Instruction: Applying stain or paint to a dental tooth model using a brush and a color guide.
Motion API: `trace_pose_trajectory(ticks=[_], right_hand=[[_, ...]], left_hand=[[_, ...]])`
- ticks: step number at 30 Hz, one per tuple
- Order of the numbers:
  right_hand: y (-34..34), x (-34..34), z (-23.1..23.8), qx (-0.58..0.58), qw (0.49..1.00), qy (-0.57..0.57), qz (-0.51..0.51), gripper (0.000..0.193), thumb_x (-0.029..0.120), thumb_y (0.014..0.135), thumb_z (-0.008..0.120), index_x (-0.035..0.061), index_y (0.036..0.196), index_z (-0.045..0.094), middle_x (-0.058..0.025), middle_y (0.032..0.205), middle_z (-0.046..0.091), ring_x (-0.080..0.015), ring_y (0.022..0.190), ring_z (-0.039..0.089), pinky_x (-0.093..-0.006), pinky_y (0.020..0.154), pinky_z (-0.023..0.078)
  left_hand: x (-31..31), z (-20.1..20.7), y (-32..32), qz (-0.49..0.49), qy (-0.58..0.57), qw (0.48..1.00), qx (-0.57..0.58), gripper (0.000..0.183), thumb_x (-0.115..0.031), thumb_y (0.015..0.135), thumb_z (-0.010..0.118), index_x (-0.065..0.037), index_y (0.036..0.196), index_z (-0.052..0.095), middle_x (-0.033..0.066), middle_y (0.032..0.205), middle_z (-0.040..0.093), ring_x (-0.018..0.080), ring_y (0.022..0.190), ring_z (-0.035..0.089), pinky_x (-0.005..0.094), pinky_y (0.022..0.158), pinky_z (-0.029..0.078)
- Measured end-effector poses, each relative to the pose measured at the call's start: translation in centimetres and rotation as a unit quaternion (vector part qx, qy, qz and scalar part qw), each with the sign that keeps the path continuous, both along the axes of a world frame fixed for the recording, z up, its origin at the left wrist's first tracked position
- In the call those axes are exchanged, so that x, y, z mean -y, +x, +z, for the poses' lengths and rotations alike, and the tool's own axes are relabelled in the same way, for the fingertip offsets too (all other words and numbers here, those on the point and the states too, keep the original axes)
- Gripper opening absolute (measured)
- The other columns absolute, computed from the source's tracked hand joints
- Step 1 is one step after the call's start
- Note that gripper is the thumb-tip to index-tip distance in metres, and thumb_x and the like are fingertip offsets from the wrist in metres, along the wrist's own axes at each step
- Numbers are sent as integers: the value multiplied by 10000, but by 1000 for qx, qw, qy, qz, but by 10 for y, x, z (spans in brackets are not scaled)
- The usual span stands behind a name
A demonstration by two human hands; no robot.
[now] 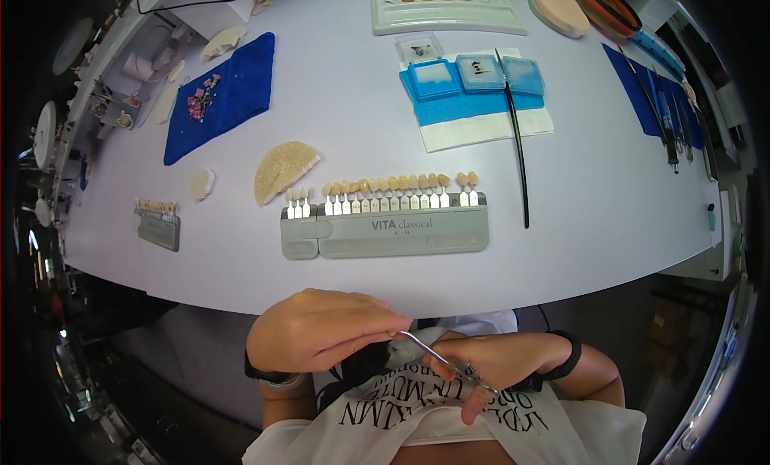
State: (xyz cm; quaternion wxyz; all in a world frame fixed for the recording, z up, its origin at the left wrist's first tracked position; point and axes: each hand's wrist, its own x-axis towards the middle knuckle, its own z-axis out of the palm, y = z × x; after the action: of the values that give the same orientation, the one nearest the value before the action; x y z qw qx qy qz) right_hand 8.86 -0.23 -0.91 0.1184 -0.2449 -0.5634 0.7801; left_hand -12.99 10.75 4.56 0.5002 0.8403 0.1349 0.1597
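In front of the table's near edge, my right hand [505, 357] is closed around slim metal forceps [423, 345] with a curved end and what look like finger loops near my thumb. Their curved tip reaches left to the fingertips of my left hand [317, 333]. That hand is bent with its fingers pressed together at the tip; whatever it pinches is too small or hidden to make out. Just beyond both hands, a grey tooth shade guide [401, 234] lies on the table, with a row of tooth-coloured tabs standing along its far side.
A tan half-round plaster piece [286, 170] and a smaller shade guide [159, 229] lie left. A blue cloth [241, 96] bears small pink-tipped pieces. Blue boxes [433, 80], a thin black brush [517, 144] and a white palette [449, 20] lie farther off. Tools [664, 108] lie right.
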Motion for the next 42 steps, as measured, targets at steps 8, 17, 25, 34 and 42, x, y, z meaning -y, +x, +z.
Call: trace_pose_trajectory(ticks=[8,17,25,34,42], right_hand=[[1,0,-2,-18,1000,-9,-9,556,410,646,761,36,859,409,-97,859,451,-212,844,443,-278,702,376],[1,0,0,-20,1000,-11,-15,552,390,645,770,34,860,406,-102,859,444,-211,816,441,-276,694,372],[2,0,3,-10,1000,-20,0,548,360,644,777,30,880,408,-101,868,443,-210,831,437,-278,705,364],[3,1,2,-13,1000,-24,16,533,339,658,772,34,888,401,-104,867,443,-204,816,442,-274,687,362],[2,2,-4,-32,999,-9,9,501,337,677,759,49,883,404,-61,778,453,-174,751,444,-264,631,356]], left_hand=[[-1,1,3,3,-31,999,-9,262,13,770,591,12,1032,580,123,830,634,250,712,625,294,601,492],[2,-5,4,22,-48,998,17,207,-7,763,616,14,969,612,132,842,639,251,716,632,281,599,499],[3,-12,2,17,-77,996,36,199,-12,749,632,4,948,631,132,839,640,251,705,636,283,598,508],[3,-15,-1,3,-90,995,36,223,-26,744,644,-17,966,634,138,828,636,274,735,634,308,643,516],[1,-15,0,1,-102,994,40,219,-9,752,631,-6,971,627,140,812,637,280,752,635,319,691,519]])
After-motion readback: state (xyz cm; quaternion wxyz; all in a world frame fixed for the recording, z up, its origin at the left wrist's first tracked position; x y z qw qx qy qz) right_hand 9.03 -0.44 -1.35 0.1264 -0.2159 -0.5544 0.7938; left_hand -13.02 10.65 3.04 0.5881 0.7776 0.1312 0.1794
